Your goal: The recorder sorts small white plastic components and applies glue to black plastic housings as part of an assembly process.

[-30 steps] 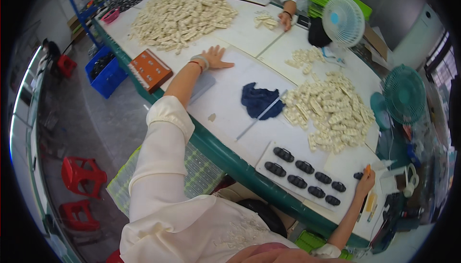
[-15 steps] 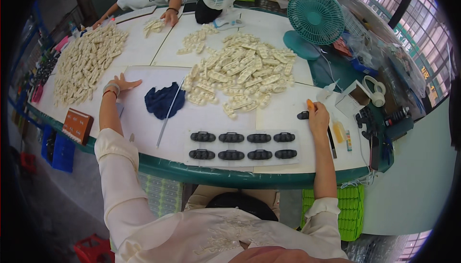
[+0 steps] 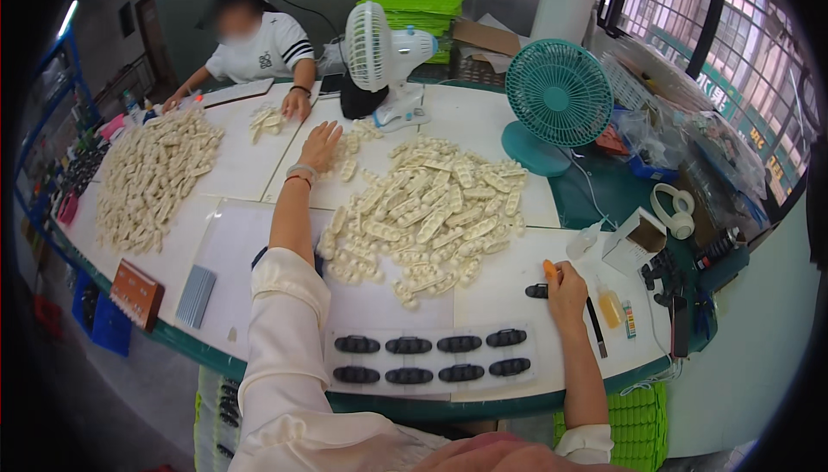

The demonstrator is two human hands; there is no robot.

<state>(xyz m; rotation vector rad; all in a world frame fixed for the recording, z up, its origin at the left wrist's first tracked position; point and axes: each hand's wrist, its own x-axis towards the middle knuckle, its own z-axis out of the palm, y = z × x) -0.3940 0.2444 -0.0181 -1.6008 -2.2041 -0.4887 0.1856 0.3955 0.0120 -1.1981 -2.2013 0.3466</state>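
Stretched out across the table, my left hand (image 3: 321, 146) has its fingers extended beside a small cluster of cream plastic parts (image 3: 348, 168). Nothing shows in its grasp. At the right, my right hand (image 3: 567, 293) is closed on a small orange object (image 3: 549, 268), mostly hidden by the fingers. Just left of these fingers lies a loose black oblong piece (image 3: 536, 291). Two rows of similar black pieces (image 3: 409, 345) sit on a pale board (image 3: 435, 360) near the front edge. A large heap of cream parts (image 3: 448, 205) covers the middle. My left forearm mostly hides a dark blue cloth (image 3: 260, 256).
A white fan (image 3: 369, 48) and a green fan (image 3: 561, 93) stand at the back. Another person (image 3: 263, 50) sits far left, near another cream heap (image 3: 159, 179). Right of my hand are a black stick (image 3: 597, 327), an amber bottle (image 3: 611, 308) and a white box (image 3: 636, 243).
My left hand has moved from the left of the blue cloth forward and right to the far cream parts. My right hand still holds the orange object. The view has tilted up.
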